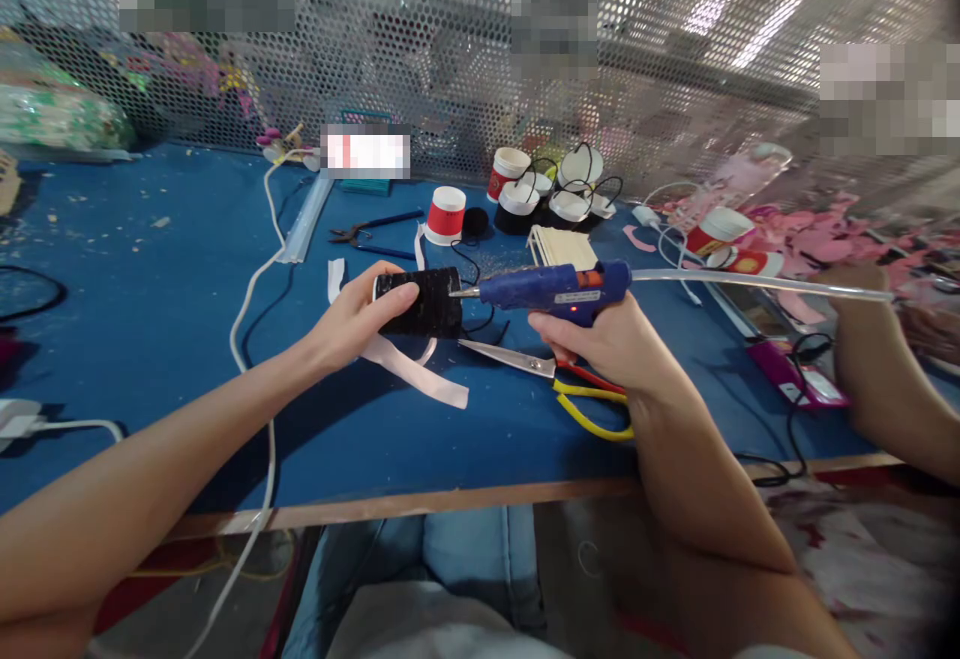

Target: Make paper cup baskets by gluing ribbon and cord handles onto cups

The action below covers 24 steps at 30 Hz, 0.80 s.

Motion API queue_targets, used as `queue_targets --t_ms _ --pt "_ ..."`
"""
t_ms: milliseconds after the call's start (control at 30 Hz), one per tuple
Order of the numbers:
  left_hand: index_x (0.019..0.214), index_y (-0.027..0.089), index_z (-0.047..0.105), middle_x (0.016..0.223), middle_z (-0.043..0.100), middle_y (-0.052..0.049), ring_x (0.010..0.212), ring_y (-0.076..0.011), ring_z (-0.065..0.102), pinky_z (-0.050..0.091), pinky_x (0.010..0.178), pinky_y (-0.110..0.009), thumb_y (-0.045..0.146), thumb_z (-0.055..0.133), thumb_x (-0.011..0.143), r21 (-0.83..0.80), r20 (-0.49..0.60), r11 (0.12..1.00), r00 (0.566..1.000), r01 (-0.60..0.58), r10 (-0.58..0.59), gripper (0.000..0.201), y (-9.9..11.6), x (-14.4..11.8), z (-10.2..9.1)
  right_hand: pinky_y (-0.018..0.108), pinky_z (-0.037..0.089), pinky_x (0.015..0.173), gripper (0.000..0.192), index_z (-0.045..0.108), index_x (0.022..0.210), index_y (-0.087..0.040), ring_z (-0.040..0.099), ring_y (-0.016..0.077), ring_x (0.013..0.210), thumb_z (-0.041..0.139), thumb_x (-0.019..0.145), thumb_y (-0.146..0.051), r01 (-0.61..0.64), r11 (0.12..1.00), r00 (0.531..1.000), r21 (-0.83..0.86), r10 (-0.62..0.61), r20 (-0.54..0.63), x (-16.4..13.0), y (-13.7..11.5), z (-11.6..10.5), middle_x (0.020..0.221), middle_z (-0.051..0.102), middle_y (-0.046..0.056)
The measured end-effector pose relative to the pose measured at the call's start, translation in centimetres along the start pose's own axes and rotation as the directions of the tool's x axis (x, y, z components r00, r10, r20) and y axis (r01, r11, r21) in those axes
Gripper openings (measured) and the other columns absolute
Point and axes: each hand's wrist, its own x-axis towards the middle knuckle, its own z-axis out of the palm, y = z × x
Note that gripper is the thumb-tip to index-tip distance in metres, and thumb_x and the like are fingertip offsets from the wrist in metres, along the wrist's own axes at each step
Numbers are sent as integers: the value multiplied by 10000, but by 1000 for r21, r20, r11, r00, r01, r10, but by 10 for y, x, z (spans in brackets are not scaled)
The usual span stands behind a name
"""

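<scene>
My left hand (352, 319) grips a black-wrapped cup (427, 303) lying on its side above the blue table (150, 319). A white ribbon strip (420, 374) hangs beneath the cup. My right hand (607, 339) holds a blue hot glue gun (559, 289), its metal nozzle touching the cup's right end. A clear glue stick (750, 281) sticks out of the gun's back. Scissors with red and yellow handles (570, 384) lie on the table just under my right hand.
Red-and-white paper cups (446, 214) and black-wrapped cups with cords (555, 199) stand at the back. Pliers (367, 231) lie near them. A white cable (251, 309) runs across the table. Another person's arm (877, 379) is at the right. A perforated metal screen (465, 59) closes the back.
</scene>
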Motion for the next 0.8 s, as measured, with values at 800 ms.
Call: queue_targets --t_ms 800 --pt "916 182 503 724 532 4 663 -141 489 387 594 -242 513 541 765 70 -11 996 999 -46 47 366 8 -3 2 234 407 439 376 507 564 -169 457 80 405 595 787 -459 -37 999 999 39 38 -23 3 11 0 453 511 -17"
